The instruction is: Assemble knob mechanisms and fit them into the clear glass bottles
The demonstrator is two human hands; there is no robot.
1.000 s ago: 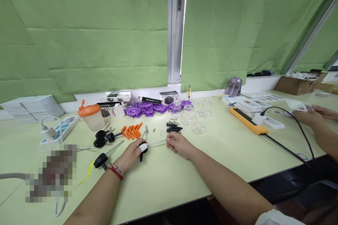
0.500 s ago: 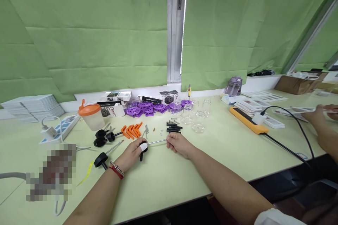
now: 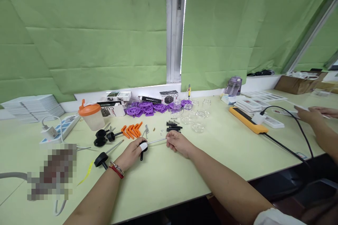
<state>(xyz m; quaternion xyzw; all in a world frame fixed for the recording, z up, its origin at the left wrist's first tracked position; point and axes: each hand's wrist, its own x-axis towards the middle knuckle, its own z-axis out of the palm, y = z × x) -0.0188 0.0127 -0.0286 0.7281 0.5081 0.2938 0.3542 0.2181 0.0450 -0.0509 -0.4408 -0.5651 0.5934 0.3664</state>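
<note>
My left hand (image 3: 135,153) is closed around a round black plastic part (image 3: 142,156), its thumb wrapped in white. A thin metal rod (image 3: 156,141) runs from that part to the right. My right hand (image 3: 177,143) pinches the rod's far end; whether a small piece sits between the fingertips is hidden. Black stubs (image 3: 173,127) and small springs (image 3: 174,121) lie just beyond my right hand. Left of my left hand rest a similar black part with a rod (image 3: 101,160) and several more black round pieces (image 3: 100,141). Orange angled pieces (image 3: 132,130) and metal pins (image 3: 147,130) lie behind it.
Purple wheel-like parts (image 3: 145,109), clear glass jars (image 3: 198,123) and printed boxes (image 3: 114,109) line the back. An orange-lidded cup (image 3: 92,116) and power strip (image 3: 63,126) stand left. An orange power strip (image 3: 246,121) with a cable lies right, near a co-worker's hands (image 3: 314,117).
My hands and the rod stay almost still, my right hand shifting up very slightly. At the right, the co-worker's hands have moved left with a white sheet.
</note>
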